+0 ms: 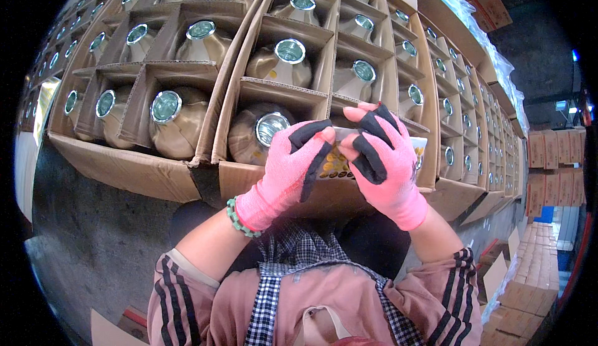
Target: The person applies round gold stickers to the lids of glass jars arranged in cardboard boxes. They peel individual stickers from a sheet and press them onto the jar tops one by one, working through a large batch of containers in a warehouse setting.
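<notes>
Head view: left hand [288,157] and right hand [387,166], close together, are pinching a gold-dotted sheet [336,167], likely light, pliable, best edge-held, at the nearest flask's [248,139] four o'clock.

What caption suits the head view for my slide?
Gloved left hand and right hand hold a yellow-dotted sheet by a carton of flasks.
</notes>
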A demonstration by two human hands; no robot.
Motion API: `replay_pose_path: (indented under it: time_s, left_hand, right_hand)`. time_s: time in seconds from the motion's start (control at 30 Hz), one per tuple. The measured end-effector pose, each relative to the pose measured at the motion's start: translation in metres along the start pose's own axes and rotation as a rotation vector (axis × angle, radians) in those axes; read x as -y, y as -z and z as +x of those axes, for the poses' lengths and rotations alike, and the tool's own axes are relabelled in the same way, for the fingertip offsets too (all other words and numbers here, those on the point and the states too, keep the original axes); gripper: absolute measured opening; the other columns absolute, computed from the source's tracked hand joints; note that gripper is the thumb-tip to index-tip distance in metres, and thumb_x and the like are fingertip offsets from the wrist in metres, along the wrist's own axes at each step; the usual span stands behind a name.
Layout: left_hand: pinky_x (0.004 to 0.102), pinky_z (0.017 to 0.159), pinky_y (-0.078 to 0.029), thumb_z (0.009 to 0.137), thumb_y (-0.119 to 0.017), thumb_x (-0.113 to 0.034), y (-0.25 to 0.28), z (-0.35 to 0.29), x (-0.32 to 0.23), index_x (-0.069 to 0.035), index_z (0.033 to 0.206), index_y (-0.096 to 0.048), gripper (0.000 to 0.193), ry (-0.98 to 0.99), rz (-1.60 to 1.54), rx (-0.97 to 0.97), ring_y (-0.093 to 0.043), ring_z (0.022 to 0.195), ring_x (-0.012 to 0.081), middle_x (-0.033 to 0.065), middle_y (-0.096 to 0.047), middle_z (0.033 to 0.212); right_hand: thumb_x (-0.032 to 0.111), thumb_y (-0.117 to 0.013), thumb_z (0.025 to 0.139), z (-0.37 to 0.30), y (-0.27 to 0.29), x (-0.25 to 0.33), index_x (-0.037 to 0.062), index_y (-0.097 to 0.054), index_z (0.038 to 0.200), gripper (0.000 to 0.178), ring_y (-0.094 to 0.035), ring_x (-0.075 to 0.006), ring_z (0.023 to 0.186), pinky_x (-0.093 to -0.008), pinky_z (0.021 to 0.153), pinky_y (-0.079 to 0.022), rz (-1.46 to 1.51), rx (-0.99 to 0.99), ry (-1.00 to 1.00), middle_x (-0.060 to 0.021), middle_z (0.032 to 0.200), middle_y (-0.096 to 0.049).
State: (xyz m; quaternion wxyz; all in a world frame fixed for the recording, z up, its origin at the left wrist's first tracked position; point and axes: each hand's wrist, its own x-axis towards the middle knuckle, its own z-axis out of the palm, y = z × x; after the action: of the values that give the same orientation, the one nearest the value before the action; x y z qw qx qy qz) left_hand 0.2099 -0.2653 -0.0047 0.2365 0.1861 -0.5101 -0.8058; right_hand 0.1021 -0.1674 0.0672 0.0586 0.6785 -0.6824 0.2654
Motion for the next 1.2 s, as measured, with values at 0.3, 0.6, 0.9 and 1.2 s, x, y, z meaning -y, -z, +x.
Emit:
replay_pose_path:
  time_s: [0.3, 0.6, 0.9, 1.2]
  left_hand:
    - [0.0218, 0.064, -0.043, 0.077, -0.056, -0.016, -0.008, 0.000, -0.004, 0.003, 0.088, -0.059, 0.022, -0.159, 0.333, 0.117, -0.052, 0.070, 0.0081, 0.0040, -0.059, 0.075]
    - [0.0286, 0.067, -0.043, 0.077, -0.053, -0.017, -0.007, 0.000, -0.005, 0.001, 0.087, -0.059, 0.021, -0.097, 0.281, 0.152, -0.058, 0.072, 0.0208, 0.0143, -0.060, 0.078]
    - [0.0257, 0.066, -0.043, 0.077, -0.055, -0.014, -0.007, 0.003, -0.003, 0.002, 0.087, -0.059, 0.019, -0.138, 0.314, 0.127, -0.056, 0.071, 0.0127, 0.0093, -0.061, 0.077]
    - [0.0186, 0.064, -0.040, 0.079, -0.057, -0.017, -0.006, -0.004, -0.002, 0.002, 0.091, -0.057, 0.023, -0.060, -0.080, -0.154, -0.048, 0.070, 0.0049, -0.0005, -0.055, 0.078]
  right_hand:
    - [0.011, -0.062, 0.065, 0.034, 0.005, -0.110, 0.0059, -0.059, 0.075, 0.012, -0.041, -0.0288, 0.107, -0.0360, 0.089, -0.035, -0.019, 0.221, -0.310, -0.0096, 0.116, -0.046]
    - [0.014, -0.061, 0.063, 0.053, -0.048, -0.142, 0.0093, -0.060, 0.084, 0.021, -0.027, -0.0355, 0.118, -0.0454, 0.094, -0.026, -0.514, 0.607, -0.005, -0.0139, 0.124, -0.036]
    - [0.015, -0.063, 0.064, 0.051, -0.036, -0.138, 0.0066, -0.057, 0.088, 0.026, -0.042, -0.0296, 0.106, -0.0400, 0.088, -0.033, -0.430, 0.215, -0.016, -0.0127, 0.113, -0.047]
    - [0.012, -0.072, 0.057, -0.036, 0.064, -0.045, 0.0017, -0.052, 0.103, 0.052, -0.049, -0.0113, 0.089, -0.0256, 0.080, -0.038, 0.617, 0.006, -0.670, -0.0042, 0.104, -0.051]
